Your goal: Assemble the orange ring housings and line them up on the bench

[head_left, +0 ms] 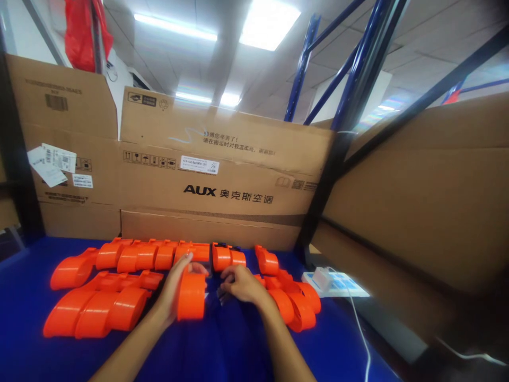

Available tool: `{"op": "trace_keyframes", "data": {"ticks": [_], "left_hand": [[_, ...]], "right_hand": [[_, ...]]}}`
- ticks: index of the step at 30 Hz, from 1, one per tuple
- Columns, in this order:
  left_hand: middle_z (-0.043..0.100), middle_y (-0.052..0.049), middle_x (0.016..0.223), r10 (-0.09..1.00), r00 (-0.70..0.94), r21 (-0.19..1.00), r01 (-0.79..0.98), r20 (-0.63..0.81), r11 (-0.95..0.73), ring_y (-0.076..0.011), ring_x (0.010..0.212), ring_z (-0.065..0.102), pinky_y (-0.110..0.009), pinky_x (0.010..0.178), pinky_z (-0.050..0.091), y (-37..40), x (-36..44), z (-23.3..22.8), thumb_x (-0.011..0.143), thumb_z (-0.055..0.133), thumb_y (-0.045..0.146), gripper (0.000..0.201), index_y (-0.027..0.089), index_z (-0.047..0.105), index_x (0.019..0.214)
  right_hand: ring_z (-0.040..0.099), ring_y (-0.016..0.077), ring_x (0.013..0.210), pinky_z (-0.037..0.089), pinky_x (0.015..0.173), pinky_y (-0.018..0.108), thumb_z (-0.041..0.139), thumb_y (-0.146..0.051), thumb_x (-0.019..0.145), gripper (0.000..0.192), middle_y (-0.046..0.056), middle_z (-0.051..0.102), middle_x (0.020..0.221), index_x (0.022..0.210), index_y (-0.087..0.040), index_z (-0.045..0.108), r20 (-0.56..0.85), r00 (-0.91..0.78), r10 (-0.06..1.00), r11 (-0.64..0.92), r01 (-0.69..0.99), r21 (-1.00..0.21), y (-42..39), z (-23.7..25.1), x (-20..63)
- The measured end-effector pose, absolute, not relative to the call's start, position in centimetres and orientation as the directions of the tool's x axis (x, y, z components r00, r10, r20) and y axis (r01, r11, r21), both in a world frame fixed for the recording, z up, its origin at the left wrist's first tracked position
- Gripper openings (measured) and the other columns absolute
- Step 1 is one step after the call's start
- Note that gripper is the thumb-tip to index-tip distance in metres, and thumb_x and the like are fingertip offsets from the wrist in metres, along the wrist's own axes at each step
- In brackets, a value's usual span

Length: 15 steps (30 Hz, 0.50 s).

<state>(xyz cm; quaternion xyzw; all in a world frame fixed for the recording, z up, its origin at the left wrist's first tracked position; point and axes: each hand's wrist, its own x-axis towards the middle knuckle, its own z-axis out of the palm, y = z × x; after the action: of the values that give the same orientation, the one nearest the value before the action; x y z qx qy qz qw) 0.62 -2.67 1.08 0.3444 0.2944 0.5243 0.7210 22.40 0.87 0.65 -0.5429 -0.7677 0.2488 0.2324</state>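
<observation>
Orange plastic parts lie across a blue cloth (238, 345) in the lower half of the frame, and we see them from above our own two bare hands.

At lower left, a stack of parts (95, 310) lies in overlapping layers, and behind it a back row (151, 255) runs toward the centre, its pieces side by side and touching. We judge these to be sorted or finished pieces, though we cannot tell how they differ from the rest.

At lower centre, our left hand (175, 289) is closed around one orange part (191, 296), thumb side up, fingers wrapped on its left edge. The part stands just off the cloth, its long axis running from near us away toward the boxes, its rounded end pointing at us.

Just right of it, our right hand (238, 284) rests on the cloth with fingers curled; we cannot tell whether it pinches anything.

Right of that hand, a loose pile (294, 302) of parts lies heaped, seemingly not yet handled. Farther right sits a white power strip (334, 284) with a cable.

Cardboard boxes (218, 175) wall the back.
</observation>
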Motion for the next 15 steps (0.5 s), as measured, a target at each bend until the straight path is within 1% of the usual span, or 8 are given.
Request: {"op": "trace_keyframes", "data": {"ticks": [7, 10, 15], "left_hand": [[0.068, -0.008, 0.059, 0.960, 0.271, 0.807, -0.550, -0.071, 0.214, -0.0174, 0.044, 0.060, -0.024, 0.042, 0.042, -2.81, 0.71, 1.25, 0.078, 0.063, 0.060, 0.050, 0.010, 0.070, 0.079], [0.069, -0.008, 0.060, 0.961, 0.267, 0.809, -0.550, -0.068, 0.210, -0.0173, 0.044, 0.060, -0.025, 0.042, 0.042, -2.83, 0.70, 1.33, 0.079, 0.063, 0.061, 0.050, 0.011, 0.070, 0.079], [0.071, -0.009, 0.064, 0.967, 0.247, 0.811, -0.551, -0.066, 0.196, -0.0173, 0.045, 0.061, -0.026, 0.043, 0.044, -2.85, 0.73, 1.35, 0.080, 0.063, 0.060, 0.050, 0.011, 0.070, 0.079]], "right_hand": [[0.065, 0.0121, 0.059, 0.042, 0.054, 0.018, 0.066, -0.006, 0.069, 0.020, -0.001, 0.074, 0.069, 0.086, -0.017, 0.070, 0.128, -0.312, 0.941, 0.302, 0.610, -0.733, 1.59, -0.25, 22.24], [0.062, 0.0110, 0.058, 0.042, 0.054, 0.018, 0.064, -0.004, 0.068, 0.022, -0.001, 0.072, 0.069, 0.085, -0.017, 0.069, 0.173, -0.321, 0.931, 0.333, 0.556, -0.762, 1.60, -0.22, 22.23], [0.058, 0.0110, 0.060, 0.042, 0.055, 0.019, 0.063, -0.009, 0.070, 0.016, -0.001, 0.068, 0.072, 0.083, -0.017, 0.067, 0.269, -0.313, 0.911, 0.394, 0.466, -0.792, 1.43, 0.62, 22.57]]}}
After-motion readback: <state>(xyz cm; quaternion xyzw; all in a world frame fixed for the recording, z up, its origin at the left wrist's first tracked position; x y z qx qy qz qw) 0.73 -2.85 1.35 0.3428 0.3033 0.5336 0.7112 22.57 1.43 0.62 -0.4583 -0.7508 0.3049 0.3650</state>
